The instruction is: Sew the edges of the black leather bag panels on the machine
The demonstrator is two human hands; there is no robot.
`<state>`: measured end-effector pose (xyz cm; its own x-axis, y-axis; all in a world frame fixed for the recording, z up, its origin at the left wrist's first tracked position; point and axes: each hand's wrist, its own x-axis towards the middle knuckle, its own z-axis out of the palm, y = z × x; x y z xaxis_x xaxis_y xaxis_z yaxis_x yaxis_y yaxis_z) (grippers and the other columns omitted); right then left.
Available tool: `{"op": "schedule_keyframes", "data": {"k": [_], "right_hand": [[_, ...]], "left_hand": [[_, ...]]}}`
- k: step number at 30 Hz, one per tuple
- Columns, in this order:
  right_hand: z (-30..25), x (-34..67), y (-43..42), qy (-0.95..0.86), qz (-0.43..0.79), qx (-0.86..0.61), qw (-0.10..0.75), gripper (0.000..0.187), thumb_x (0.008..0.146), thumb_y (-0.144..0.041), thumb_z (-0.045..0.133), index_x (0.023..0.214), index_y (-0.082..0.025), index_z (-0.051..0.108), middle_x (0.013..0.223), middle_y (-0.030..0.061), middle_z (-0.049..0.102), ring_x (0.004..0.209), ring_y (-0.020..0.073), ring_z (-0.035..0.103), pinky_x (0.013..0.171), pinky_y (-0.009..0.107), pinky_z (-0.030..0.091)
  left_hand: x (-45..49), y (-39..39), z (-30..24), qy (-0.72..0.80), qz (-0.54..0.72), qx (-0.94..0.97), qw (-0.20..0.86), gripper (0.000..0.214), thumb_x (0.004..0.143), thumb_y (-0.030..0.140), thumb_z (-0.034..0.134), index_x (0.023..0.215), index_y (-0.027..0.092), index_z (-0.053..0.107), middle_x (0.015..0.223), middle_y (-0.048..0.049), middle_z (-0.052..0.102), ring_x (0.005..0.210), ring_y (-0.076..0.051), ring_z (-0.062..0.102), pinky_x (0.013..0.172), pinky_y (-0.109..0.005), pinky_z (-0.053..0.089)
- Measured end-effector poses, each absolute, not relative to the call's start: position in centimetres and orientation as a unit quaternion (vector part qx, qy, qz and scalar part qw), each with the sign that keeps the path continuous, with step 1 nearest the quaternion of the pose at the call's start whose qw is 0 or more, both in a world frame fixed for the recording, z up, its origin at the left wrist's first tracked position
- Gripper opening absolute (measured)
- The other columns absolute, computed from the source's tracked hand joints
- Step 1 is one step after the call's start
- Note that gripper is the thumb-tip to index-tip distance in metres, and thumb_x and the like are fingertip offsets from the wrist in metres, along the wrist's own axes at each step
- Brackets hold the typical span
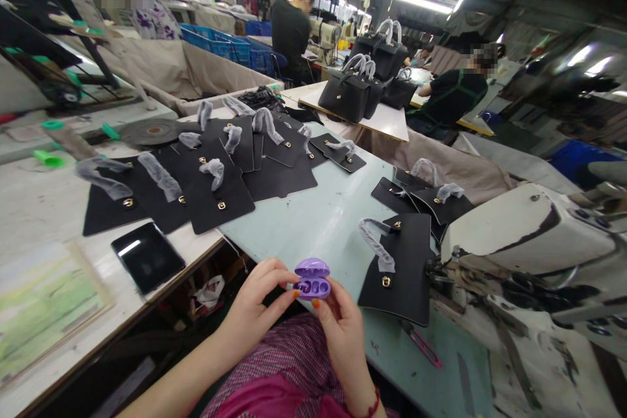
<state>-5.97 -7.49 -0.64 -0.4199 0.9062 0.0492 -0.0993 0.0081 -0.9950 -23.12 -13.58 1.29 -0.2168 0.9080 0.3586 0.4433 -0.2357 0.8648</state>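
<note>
A small purple earbud case [313, 266] is held up over the near edge of the green work table, its lid raised. My right hand [343, 326] grips the case from the right, thumb at the front. At the case's left end, my left hand [262, 297] pinches with thumb and forefinger; whether it grips only the case or also an earbud is hard to see. Something dark and shiny, perhaps an earbud, shows in the left slot. The nearest piece, a black bag panel [409, 261] with a wrapped handle, lies to the right of my hands.
Black bag panels [220, 199] with wrapped handles overlap at the left. A black tablet or phone [147, 256] lies on the white table. At right stands a sewing machine [514, 228], with a pink-handled tool [422, 345] near it. Finished handbags [343, 96] and co-workers are farther back.
</note>
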Motion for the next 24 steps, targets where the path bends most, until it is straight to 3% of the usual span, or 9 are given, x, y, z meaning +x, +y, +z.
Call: {"op": "schedule_keyframes", "data": {"k": [4,8,14,24], "right_hand": [[-0.1,-6.0,-7.5,-0.514,0.657,-0.352,0.425,0.033,0.083,-0.036,0.07,0.11,-0.018,0.067,0.107,0.0099,0.072,0.099,0.0252,0.069,0.091,0.039,0.056],[-0.4,-6.0,-7.6,-0.487,0.679,-0.352,0.421,0.033,0.083,-0.037,0.071,0.108,-0.016,0.068,0.105,0.0111,0.072,0.098,0.026,0.068,0.088,0.04,0.056],[-1.8,-6.5,-8.1,-0.41,0.732,-0.365,0.403,0.037,0.079,-0.045,0.074,0.099,-0.013,0.069,0.092,0.0087,0.071,0.072,0.0152,0.064,0.062,0.023,0.053],[-1.7,-6.9,-8.1,-0.414,0.746,-0.37,0.367,0.036,0.079,-0.044,0.074,0.093,-0.012,0.067,0.082,0.0049,0.068,0.067,0.0116,0.06,0.06,0.02,0.049]], "left_hand": [[-22.9,-13.7,1.1,0.586,0.56,0.52,0.271,0.01,0.085,0.022,0.063,0.095,0.021,0.062,0.09,-0.0039,0.058,0.083,-0.017,0.053,0.077,-0.029,0.044],[-22.5,-13.8,0.2,0.566,0.569,0.43,0.412,0.022,0.086,0.033,0.063,0.104,0.019,0.062,0.099,-0.0062,0.062,0.09,-0.02,0.056,0.083,-0.031,0.044],[-21.2,-13.4,-1.0,0.461,0.586,0.262,0.613,0.047,0.084,0.047,0.064,0.12,0.016,0.063,0.112,-0.0117,0.067,0.097,-0.024,0.059,0.086,-0.033,0.045],[-20.6,-13.4,-0.9,0.364,0.62,0.202,0.665,0.039,0.085,0.04,0.065,0.114,0.013,0.068,0.097,-0.0126,0.069,0.08,-0.018,0.06,0.081,-0.033,0.048]]}}
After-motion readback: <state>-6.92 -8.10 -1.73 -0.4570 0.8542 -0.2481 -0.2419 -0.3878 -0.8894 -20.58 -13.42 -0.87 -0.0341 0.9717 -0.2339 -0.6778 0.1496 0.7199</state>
